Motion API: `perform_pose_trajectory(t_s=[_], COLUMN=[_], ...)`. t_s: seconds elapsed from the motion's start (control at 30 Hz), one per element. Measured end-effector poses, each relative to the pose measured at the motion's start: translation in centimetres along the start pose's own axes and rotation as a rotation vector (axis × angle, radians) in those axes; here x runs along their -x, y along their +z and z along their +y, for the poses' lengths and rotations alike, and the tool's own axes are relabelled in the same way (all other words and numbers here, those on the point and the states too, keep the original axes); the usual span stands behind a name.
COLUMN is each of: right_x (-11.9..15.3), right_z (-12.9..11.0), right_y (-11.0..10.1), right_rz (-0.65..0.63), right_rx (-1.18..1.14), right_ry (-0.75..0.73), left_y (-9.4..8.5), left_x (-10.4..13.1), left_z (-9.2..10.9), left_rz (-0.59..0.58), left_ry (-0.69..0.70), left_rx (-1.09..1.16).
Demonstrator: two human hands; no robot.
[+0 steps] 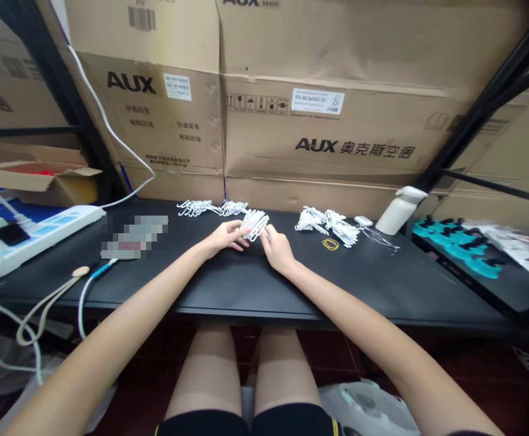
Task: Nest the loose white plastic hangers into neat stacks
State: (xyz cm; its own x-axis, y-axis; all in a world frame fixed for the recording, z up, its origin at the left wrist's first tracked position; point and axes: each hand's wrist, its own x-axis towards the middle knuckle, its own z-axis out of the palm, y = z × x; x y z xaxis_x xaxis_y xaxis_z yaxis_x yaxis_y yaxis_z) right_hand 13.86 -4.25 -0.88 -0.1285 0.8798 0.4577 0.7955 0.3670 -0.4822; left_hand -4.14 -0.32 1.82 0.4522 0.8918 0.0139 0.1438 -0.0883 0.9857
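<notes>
Between my two hands is a bundle of white wire hooks (256,223), raised a little above the black tabletop. My left hand (228,237) grips the bundle's left side with thumb and fingers. My right hand (279,247) is closed at its right side, fingertips against the hooks. Two piles of similar hooks lie behind to the left, a left pile (196,208) and a right pile (234,208). More hooks (310,219) and another cluster (342,230) lie to the right. Yellow rubber bands (330,244) rest just in front of those.
A white bottle (400,210) and glasses (380,237) stand and lie at the back right. Teal parts (459,248) sit farther right. On the left are a power strip (41,236), a cabled phone-like object (134,237) and a strap (48,303). Cardboard (264,130) walls the back.
</notes>
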Motion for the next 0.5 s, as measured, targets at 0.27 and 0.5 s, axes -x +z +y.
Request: perform_pose_trajectory(t_s=[0.27,0.5], right_x=[-0.07,-0.15], right_z=[0.37,0.61], right_y=[0.24,0.15], right_rz=[-0.012,-0.03], right_rx=[-0.036,-0.031], right_ry=[-0.03,-0.053], left_y=[-0.29,-0.42], left_x=[-0.19,-0.17], left_z=[-0.22,-0.4], left_rz=[0.04,0.038], left_ry=[0.02,-0.005], left_rx=[0.002,0.029])
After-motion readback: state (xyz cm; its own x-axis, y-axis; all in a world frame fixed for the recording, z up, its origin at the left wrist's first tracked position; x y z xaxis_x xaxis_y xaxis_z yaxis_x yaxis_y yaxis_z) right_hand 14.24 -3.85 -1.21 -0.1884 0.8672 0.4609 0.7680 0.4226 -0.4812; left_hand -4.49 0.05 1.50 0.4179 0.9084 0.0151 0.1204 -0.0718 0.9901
